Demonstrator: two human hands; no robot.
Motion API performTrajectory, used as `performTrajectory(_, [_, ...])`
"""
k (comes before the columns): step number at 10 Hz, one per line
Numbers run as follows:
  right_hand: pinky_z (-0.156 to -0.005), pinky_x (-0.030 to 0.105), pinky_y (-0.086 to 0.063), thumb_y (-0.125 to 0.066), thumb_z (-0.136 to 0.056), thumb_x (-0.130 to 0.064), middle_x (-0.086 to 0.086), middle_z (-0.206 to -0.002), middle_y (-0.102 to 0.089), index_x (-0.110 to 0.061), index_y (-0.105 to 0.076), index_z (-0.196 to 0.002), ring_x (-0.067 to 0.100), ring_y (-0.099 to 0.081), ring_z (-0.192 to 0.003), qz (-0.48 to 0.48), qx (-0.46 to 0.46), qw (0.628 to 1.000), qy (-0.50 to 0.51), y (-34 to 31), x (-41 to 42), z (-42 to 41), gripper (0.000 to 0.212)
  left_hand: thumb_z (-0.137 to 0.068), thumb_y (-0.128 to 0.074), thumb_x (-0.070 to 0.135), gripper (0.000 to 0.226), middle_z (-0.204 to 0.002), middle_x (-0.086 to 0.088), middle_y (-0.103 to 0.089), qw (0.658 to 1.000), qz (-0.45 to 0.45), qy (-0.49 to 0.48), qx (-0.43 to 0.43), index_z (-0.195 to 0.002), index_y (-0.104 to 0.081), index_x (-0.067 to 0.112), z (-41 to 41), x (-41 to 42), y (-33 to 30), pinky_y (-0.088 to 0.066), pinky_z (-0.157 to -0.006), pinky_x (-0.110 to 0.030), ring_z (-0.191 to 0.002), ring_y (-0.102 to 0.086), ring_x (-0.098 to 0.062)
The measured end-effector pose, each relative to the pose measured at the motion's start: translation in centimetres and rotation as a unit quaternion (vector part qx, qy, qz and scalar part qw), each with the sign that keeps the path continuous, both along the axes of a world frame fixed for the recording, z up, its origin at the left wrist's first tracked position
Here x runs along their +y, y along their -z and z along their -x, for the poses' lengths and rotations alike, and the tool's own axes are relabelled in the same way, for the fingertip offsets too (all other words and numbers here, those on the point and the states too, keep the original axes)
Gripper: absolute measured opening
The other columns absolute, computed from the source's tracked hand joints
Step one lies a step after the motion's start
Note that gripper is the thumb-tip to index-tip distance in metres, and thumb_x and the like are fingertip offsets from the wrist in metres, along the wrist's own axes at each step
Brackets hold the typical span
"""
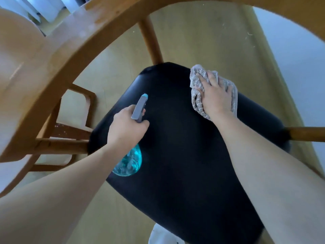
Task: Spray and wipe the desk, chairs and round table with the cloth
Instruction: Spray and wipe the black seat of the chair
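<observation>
Two hands: right (215,95) flat on nubby cloth (197,101), left (127,128) gripping spray bottle (129,161).

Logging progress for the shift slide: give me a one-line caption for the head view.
Right hand presses grey cloth on black chair seat; left hand holds blue spray bottle.

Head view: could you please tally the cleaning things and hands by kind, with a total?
Spray bottle: 1, held by the left hand
Cloth: 1, pressed on the seat by the right hand
Hands: 2
Total: 4
</observation>
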State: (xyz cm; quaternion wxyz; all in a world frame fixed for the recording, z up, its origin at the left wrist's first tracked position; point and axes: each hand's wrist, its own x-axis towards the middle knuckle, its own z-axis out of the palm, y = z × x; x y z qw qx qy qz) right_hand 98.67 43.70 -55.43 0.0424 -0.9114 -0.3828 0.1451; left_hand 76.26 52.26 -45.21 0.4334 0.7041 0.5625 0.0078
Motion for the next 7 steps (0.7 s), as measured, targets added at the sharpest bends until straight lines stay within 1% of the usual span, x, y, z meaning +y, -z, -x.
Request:
performTrajectory(1, [-0.116, 0.055, -0.006, -0.026, -0.102, -0.038, -0.002, -0.159, -0.010, -0.031, -0.019, -0.151, 0.031, -0.010, -0.145, -0.002, -0.007, 0.999, 0.042, -0.1, -3.0, 0.0, 0.049, -0.082, -0.062, 0.012, 0.021, -0.085, 0.003, -0.061, 1.000, 0.005, 0.019, -0.011, -0.080, -0.055, 0.032, -0.9, -1.3, -0.3, -0.056, -0.080, -0.049, -0.084, -0.065, -0.031])
performTrajectory(2, [-0.117, 0.054, -0.002, -0.024, -0.102, -0.041, -0.002, -0.160, -0.005, -0.031, -0.016, -0.151, 0.030, -0.002, -0.146, -0.001, -0.001, 0.996, 0.090, -0.3, -5.3, 1.5, 0.050, -0.079, -0.061, 0.012, 0.018, -0.084, 0.003, -0.062, 0.999, 0.005, 0.036, -0.034, -0.086, -0.059, 0.027, -0.9, -2.2, -0.8, -0.057, -0.077, -0.049, -0.083, -0.065, -0.031])
performTrajectory(3, [-0.117, 0.052, -0.003, -0.028, -0.103, -0.036, -0.002, -0.161, -0.001, -0.029, -0.013, -0.152, 0.032, 0.003, -0.146, 0.004, 0.005, 0.993, 0.115, -0.7, -8.4, 5.0, 0.052, -0.079, -0.060, 0.012, 0.017, -0.083, 0.002, -0.062, 0.997, -0.003, 0.063, -0.037, -0.086, -0.058, 0.027, 0.4, -2.8, -1.4, -0.057, -0.077, -0.049, -0.080, -0.066, -0.031])
performTrajectory(4, [-0.118, 0.050, -0.007, -0.035, -0.102, -0.026, -0.001, -0.160, -0.003, -0.028, -0.014, -0.152, 0.034, 0.000, -0.146, 0.006, 0.020, 0.990, 0.138, -1.0, -11.4, 9.3, 0.054, -0.081, -0.059, 0.014, 0.015, -0.081, 0.003, -0.062, 0.996, -0.011, 0.085, -0.035, -0.086, -0.057, 0.028, 2.6, -3.3, -2.5, -0.056, -0.082, -0.048, -0.080, -0.066, -0.030])
performTrajectory(5, [-0.117, 0.046, -0.013, -0.039, -0.102, -0.018, 0.000, -0.159, -0.014, -0.024, -0.027, -0.149, 0.031, -0.009, -0.145, -0.031, 0.050, 0.988, 0.143, -1.1, -13.6, 13.7, 0.049, -0.083, -0.060, 0.015, 0.019, -0.080, 0.005, -0.060, 0.993, -0.024, 0.104, -0.049, -0.079, -0.053, 0.033, 5.4, -3.8, -4.1, -0.055, -0.084, -0.046, -0.082, -0.066, -0.028])
performTrajectory(6, [-0.116, 0.038, -0.016, -0.044, -0.098, -0.008, 0.009, -0.154, -0.028, -0.013, -0.039, -0.144, 0.028, -0.021, -0.143, -0.131, 0.149, 0.958, 0.209, -3.9, -13.9, 18.1, 0.046, -0.085, -0.061, 0.017, 0.022, -0.080, 0.006, -0.059, 0.989, -0.035, 0.125, -0.065, -0.078, -0.049, 0.034, 8.8, -4.2, -6.0, -0.056, -0.084, -0.045, -0.083, -0.065, -0.025])
performTrajectory(7, [-0.111, 0.029, -0.017, -0.047, -0.098, -0.007, 0.012, -0.151, -0.034, -0.008, -0.041, -0.141, 0.027, -0.027, -0.141, -0.168, 0.162, 0.948, 0.218, -7.2, -13.9, 21.7, 0.044, -0.085, -0.061, 0.016, 0.017, -0.081, 0.003, -0.060, 0.984, -0.043, 0.148, -0.088, -0.094, -0.056, 0.029, 12.4, -4.5, -8.0, -0.057, -0.082, -0.045, -0.081, -0.065, -0.024])
